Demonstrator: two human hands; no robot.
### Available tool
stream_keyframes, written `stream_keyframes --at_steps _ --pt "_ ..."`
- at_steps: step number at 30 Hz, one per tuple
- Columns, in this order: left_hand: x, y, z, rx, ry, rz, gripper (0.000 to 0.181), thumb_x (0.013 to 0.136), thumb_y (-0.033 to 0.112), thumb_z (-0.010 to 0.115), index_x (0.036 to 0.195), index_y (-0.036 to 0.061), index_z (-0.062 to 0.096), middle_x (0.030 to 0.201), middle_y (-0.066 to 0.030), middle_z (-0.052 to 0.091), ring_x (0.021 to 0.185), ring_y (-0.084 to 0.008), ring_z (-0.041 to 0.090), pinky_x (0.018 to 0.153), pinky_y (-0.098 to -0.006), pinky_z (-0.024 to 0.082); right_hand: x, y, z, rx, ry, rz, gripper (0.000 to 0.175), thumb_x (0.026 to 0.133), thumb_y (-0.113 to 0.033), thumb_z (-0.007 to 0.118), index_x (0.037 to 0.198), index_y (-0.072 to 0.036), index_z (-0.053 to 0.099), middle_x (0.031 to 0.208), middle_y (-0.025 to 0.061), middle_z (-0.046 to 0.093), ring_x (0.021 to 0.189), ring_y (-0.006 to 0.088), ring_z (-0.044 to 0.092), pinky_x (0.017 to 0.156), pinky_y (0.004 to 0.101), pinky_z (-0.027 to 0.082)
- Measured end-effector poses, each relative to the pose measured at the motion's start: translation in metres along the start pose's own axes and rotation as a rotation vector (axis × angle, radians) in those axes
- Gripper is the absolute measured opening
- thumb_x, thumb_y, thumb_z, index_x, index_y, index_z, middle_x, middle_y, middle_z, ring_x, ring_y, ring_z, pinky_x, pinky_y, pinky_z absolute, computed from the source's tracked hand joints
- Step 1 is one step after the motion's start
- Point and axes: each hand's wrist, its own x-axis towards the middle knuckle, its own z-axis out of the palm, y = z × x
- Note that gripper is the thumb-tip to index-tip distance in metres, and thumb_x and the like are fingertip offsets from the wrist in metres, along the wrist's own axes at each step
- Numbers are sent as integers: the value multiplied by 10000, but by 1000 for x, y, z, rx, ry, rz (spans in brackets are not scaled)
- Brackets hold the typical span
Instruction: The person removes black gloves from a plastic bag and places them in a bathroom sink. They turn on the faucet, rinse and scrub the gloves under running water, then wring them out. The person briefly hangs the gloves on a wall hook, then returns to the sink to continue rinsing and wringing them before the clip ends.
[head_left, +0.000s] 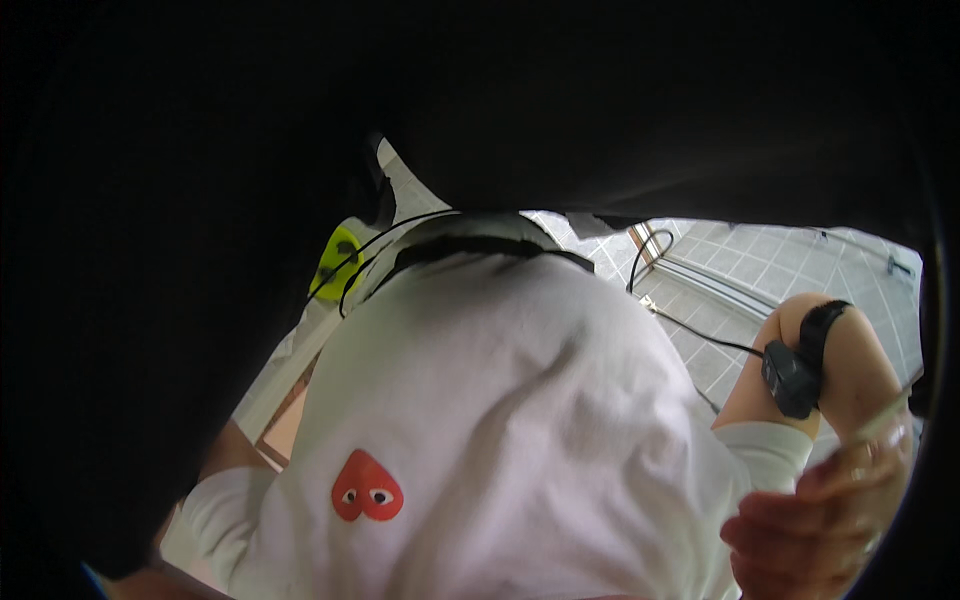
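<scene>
My right hand (825, 517) is raised close to the camera at the lower right, blurred, with curled fingers and shiny spots on it. A thin pale edge runs past it; whether the hand holds that cannot be told. My left hand is out of view; only part of the left arm shows at the lower left. Black material (187, 187), too dark to identify, covers the top and left. Below it lies my white T-shirt (487, 420), with a red heart patch (367, 486) bearing two eyes. A black device (791, 379) is strapped to my right arm, with a cable attached.
A grey tiled floor (697, 322) shows beyond the shirt, crossed by a metal track (716, 285). A yellow-green object (337, 262) with dark spots is at the left, behind black cables. Another cable loops (670, 238) near the waist.
</scene>
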Motion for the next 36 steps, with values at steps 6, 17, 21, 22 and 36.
stream_keyframes --at_steps 6,17,21,22,36 --pt "57 62 28 143 -258 -1149 344 766 143 680 1106 188 659 1022 23 668 808 -77 614 694 -229 377 -32 12 22 -49 -85 -40 151 673 -30 669 794 -120 663 741 -16 648 744 146 659 722 314 517" --pt "40 20 80 -183 -133 -1182 150 810 89 605 934 129 678 1002 -20 655 797 -115 611 640 -183 417 -24 76 -22 177 -216 -436 77 698 -64 638 766 -68 675 746 42 654 718 209 651 672 341 522" --pt "23 22 63 -87 86 -821 205 898 240 594 944 57 675 1067 -113 644 874 -188 634 768 -295 519 -24 91 -49 333 -251 -625 92 726 -94 612 755 -36 679 742 73 645 694 243 636 640 353 522" --pt "26 22 61 -127 87 -842 192 871 237 610 929 67 678 1065 -107 647 871 -189 628 724 -288 496 -21 97 -56 393 -245 -701 105 733 -101 606 752 -28 680 741 81 643 688 252 632 632 356 521" --pt "-215 38 66 -193 812 -1943 551 801 224 704 1276 2 534 1284 -151 564 1121 -254 570 937 -348 443 -15 384 73 118 100 1093 297 814 -178 668 1083 -55 644 1054 111 647 985 263 601 829 343 481"
